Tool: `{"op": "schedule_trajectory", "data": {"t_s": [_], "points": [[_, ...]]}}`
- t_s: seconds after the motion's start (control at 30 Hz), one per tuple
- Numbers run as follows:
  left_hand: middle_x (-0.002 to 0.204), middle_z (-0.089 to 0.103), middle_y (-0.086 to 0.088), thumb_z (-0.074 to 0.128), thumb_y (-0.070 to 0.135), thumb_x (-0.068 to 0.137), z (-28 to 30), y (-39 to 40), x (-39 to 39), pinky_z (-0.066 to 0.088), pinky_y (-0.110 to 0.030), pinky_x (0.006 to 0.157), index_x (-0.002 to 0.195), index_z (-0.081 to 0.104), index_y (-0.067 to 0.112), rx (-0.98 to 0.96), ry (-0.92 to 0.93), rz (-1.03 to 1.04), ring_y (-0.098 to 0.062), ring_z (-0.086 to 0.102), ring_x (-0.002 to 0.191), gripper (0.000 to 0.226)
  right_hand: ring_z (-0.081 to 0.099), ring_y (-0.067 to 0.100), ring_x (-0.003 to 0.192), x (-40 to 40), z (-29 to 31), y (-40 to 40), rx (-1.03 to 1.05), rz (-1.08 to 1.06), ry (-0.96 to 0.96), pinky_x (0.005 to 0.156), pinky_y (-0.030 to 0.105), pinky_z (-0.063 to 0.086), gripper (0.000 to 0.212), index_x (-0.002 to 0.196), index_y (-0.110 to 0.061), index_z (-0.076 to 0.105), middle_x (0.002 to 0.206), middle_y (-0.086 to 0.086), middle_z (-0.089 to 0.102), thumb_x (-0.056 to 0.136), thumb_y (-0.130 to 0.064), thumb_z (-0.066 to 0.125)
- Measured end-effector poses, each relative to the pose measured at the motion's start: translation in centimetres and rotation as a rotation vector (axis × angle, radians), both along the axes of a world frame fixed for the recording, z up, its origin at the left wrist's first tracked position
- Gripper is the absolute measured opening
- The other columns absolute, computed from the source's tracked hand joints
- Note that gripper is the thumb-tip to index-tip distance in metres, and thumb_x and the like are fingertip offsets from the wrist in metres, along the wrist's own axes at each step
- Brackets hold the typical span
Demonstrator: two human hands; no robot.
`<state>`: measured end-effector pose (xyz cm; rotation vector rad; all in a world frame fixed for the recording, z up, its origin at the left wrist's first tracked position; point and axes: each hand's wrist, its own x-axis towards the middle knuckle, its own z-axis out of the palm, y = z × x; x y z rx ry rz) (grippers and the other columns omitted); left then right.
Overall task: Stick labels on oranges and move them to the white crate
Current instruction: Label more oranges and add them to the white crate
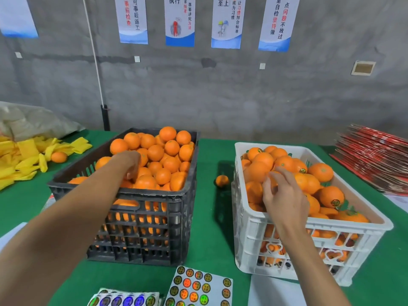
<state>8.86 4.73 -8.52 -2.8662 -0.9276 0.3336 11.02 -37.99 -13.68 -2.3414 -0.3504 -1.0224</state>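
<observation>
- Green tabletop (209, 217) against a grey concrete wall hung with posters.
- Black crate (154, 228), left, heaped with oranges (163, 151).
- Left hand (131, 165) reaches into it, fingers curled down among the fruit; whether it grips one, I cannot tell.
- White crate (254, 239), right, holds labelled oranges.
- Right hand (284, 195) hovers there, fingers loosely spread.
- Label sheets (198, 288) lie at the near edge.

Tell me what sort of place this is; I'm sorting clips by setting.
Probably a fruit packing workroom. A black crate and a white crate heaped with oranges stand on a green table, label sheets lie in front, and printed posters hang on a bare concrete wall.
</observation>
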Motion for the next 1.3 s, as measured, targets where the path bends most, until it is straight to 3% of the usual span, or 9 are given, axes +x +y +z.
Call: {"op": "schedule_trajectory", "data": {"t_s": [0.17, 0.37, 0.5, 0.6, 0.73, 0.87, 1.0, 1.17, 1.3], "points": [[0.123, 0.062, -0.011, 0.085, 0.021, 0.074, 0.8, -0.9, -0.7, 0.054, -0.043, 0.094, 0.131, 0.06, 0.02, -0.056, -0.328, -0.032, -0.033, 0.06, 0.115, 0.062, 0.069, 0.019, 0.099, -0.3, 0.0, 1.6, -0.026, 0.13, -0.09, 0.059, 0.026, 0.05, 0.021, 0.113, -0.016, 0.076, 0.132, -0.004, 0.066, 0.097, -0.022, 0.063], [0.123, 0.062, -0.014, 0.092, 0.038, 0.067, 2.7, -10.5, -4.3, 0.044, -0.035, 0.091, 0.134, 0.06, 0.022, -0.324, -1.033, -0.323, -0.029, 0.056, 0.115, 0.076, 0.062, 0.018, 0.119, -2.4, 1.0, 6.2, 0.084, 0.532, -0.048, 0.101, 0.037, 0.051, 0.034, 0.134, -0.01, 0.063, 0.131, 0.002, 0.065, 0.1, -0.017, 0.06], [0.128, 0.059, -0.005, 0.09, 0.04, 0.069, 0.3, -18.6, -7.4, 0.041, -0.026, 0.098, 0.135, 0.059, 0.02, -0.435, -1.181, -0.456, -0.02, 0.056, 0.117, 0.075, 0.06, 0.018, 0.124, -5.1, 1.0, 7.7, 0.17, 0.571, -0.103, 0.104, 0.033, 0.05, 0.04, 0.141, -0.009, 0.056, 0.138, 0.005, 0.062, 0.103, -0.019, 0.053], [0.133, 0.053, -0.002, 0.083, 0.039, 0.078, -2.8, -22.8, -9.0, 0.043, -0.032, 0.104, 0.141, 0.053, 0.015, -0.44, -1.221, -0.491, -0.02, 0.052, 0.123, 0.074, 0.059, 0.018, 0.129, -6.9, -1.1, 7.0, 0.186, 0.458, -0.241, 0.106, 0.027, 0.048, 0.04, 0.138, -0.004, 0.06, 0.14, 0.008, 0.062, 0.1, -0.013, 0.052], [0.134, 0.046, 0.0, 0.081, 0.039, 0.082, -8.5, -24.7, -10.5, 0.054, -0.039, 0.094, 0.143, 0.051, 0.015, -0.49, -1.219, -0.525, -0.02, 0.052, 0.122, 0.072, 0.056, 0.016, 0.132, -8.5, -5.7, 4.9, 0.166, 0.468, -0.175, 0.108, 0.024, 0.046, 0.042, 0.141, -0.005, 0.057, 0.143, 0.006, 0.059, 0.099, -0.01, 0.055], [0.135, 0.04, 0.006, 0.082, 0.036, 0.083, -15.7, -24.5, -11.7, 0.055, -0.038, 0.095, 0.144, 0.049, 0.021, -0.722, -1.058, -0.485, -0.015, 0.051, 0.123, 0.071, 0.058, 0.012, 0.128, -10.0, -11.4, 2.9, 0.053, 0.533, 0.059, 0.108, 0.023, 0.045, 0.039, 0.14, -0.012, 0.059, 0.142, 0.0, 0.06, 0.101, -0.013, 0.059], [0.138, 0.032, 0.003, 0.078, 0.036, 0.087, -22.4, -24.7, -13.0, 0.042, -0.037, 0.108, 0.148, 0.041, 0.021, -0.66, -0.83, -0.382, -0.012, 0.034, 0.125, 0.073, 0.064, 0.018, 0.107, -10.3, -16.1, 0.8, -0.211, 0.447, 0.377, 0.086, 0.032, 0.053, 0.025, 0.122, -0.021, 0.067, 0.12, -0.002, 0.07, 0.104, -0.028, 0.051], [0.145, 0.024, 0.002, 0.072, 0.037, 0.092, -25.4, -24.9, -13.5, 0.04, -0.035, 0.11, 0.152, 0.033, 0.021, -0.642, -0.815, -0.3, -0.015, 0.028, 0.132, 0.073, 0.047, 0.014, 0.135, -10.3, -18.9, -0.7, -0.388, 0.425, 0.585, 0.113, 0.028, 0.036, 0.059, 0.141, -0.018, 0.06, 0.15, -0.004, 0.052, 0.099, -0.059, 0.048], [0.149, 0.023, 0.0, 0.068, 0.036, 0.096, -25.7, -25.1, -13.5, 0.041, -0.032, 0.108, 0.153, 0.029, 0.019, -0.58, -0.788, -0.347, -0.018, 0.03, 0.136, 0.071, 0.038, 0.015, 0.141, -10.4, -19.6, -0.7, -0.561, 0.399, 0.538, 0.116, 0.031, 0.03, 0.071, 0.145, -0.024, 0.055, 0.158, -0.004, 0.041, 0.097, -0.072, 0.037]]}}
